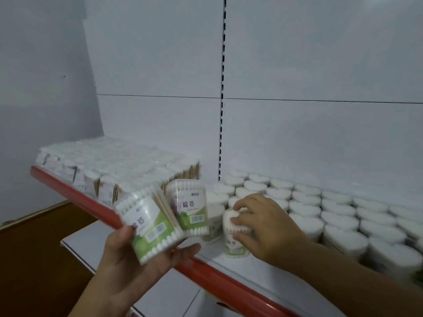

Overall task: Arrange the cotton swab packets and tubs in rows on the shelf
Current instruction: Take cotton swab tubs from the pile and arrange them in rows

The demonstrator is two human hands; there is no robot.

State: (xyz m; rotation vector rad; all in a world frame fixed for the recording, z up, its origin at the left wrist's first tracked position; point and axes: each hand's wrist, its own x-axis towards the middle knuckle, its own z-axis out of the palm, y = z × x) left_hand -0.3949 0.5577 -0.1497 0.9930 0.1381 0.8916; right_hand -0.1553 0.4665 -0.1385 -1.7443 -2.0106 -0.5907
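Observation:
My left hand [128, 266] holds two flat cotton swab packets with green and white labels, one nearer [150, 227] and one fanned out behind it [190, 209], just in front of the shelf's red front edge [217, 280]. My right hand [263, 227] grips a heart-shaped cotton swab tub [235, 244] that stands on the white shelf near the front. Rows of upright packets [114, 170] fill the shelf's left part. Rows of heart-shaped tubs [332, 216] fill the right part.
A white back panel with a slotted upright [222, 110] rises behind the shelf. A lower white shelf [87, 239] and a brown surface [34, 248] lie below at the left. A bare strip of shelf [212, 255] shows between packets and tubs.

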